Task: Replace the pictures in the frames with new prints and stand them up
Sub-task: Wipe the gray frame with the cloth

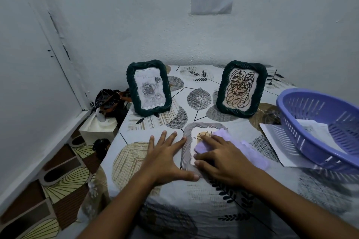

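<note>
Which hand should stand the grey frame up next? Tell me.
Left, probably. The left hand lies flat and free beside the grey frame; the right hand presses a purple cloth on it.

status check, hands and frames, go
Left hand flat, steadying grey frame. Right hand pressing purple cloth on its glass. Two green frames standing. Nothing blocking.
</note>
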Action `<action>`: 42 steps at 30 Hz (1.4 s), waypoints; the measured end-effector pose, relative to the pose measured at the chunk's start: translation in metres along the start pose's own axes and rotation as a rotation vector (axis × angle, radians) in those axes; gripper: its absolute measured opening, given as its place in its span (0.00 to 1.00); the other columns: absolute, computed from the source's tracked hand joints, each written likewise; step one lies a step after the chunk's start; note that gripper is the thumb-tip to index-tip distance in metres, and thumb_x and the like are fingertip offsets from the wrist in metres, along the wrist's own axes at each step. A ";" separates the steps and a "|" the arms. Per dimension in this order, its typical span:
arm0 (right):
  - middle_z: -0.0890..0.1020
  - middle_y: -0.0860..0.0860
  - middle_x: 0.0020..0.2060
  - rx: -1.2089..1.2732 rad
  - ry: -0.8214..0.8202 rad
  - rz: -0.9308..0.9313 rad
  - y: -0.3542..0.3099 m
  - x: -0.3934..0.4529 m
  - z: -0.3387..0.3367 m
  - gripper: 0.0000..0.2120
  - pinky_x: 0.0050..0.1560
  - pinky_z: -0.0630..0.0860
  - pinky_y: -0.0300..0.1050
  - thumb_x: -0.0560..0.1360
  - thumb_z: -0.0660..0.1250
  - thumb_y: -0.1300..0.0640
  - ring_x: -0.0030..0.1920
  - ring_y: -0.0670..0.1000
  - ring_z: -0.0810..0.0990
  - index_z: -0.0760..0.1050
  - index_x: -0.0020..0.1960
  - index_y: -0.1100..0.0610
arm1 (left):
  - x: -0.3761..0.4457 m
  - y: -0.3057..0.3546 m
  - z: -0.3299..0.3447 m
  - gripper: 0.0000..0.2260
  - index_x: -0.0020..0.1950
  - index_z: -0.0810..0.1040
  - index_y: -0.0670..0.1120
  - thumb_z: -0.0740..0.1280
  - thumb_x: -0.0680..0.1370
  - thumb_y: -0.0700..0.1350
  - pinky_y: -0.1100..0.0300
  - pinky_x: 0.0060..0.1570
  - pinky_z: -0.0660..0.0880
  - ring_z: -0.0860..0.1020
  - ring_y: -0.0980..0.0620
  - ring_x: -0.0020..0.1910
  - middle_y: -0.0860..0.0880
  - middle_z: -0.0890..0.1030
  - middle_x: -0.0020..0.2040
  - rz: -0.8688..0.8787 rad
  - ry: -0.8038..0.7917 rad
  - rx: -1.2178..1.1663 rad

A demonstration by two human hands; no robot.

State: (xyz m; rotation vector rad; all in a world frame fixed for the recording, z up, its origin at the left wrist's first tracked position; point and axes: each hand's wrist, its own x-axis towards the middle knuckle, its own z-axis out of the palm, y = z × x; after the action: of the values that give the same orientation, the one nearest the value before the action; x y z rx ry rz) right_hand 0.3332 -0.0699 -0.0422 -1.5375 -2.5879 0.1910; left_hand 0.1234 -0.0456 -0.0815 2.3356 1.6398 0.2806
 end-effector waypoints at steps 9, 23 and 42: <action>0.73 0.51 0.67 0.220 0.127 0.044 0.011 0.011 0.001 0.16 0.62 0.69 0.49 0.76 0.61 0.48 0.66 0.52 0.71 0.78 0.61 0.49 | 0.000 0.000 0.000 0.56 0.77 0.49 0.62 0.55 0.53 0.84 0.40 0.73 0.36 0.37 0.53 0.77 0.55 0.46 0.80 0.000 -0.009 0.011; 0.83 0.49 0.50 0.279 -0.093 0.145 0.028 0.054 -0.011 0.11 0.58 0.73 0.45 0.69 0.71 0.48 0.56 0.52 0.76 0.83 0.50 0.50 | 0.001 0.000 0.001 0.55 0.77 0.49 0.63 0.59 0.55 0.82 0.41 0.73 0.34 0.37 0.53 0.77 0.55 0.46 0.80 0.000 0.003 -0.002; 0.75 0.47 0.49 0.393 0.107 0.104 0.022 0.056 -0.004 0.12 0.60 0.70 0.50 0.66 0.76 0.47 0.57 0.52 0.71 0.82 0.48 0.47 | 0.001 0.000 -0.001 0.55 0.77 0.48 0.63 0.57 0.54 0.83 0.40 0.73 0.35 0.38 0.52 0.77 0.54 0.47 0.80 0.007 -0.002 0.009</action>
State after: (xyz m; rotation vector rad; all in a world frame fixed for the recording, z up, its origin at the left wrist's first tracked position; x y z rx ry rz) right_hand 0.3258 -0.0098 -0.0396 -1.4873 -2.2206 0.5721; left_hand 0.1234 -0.0448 -0.0811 2.3480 1.6363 0.2727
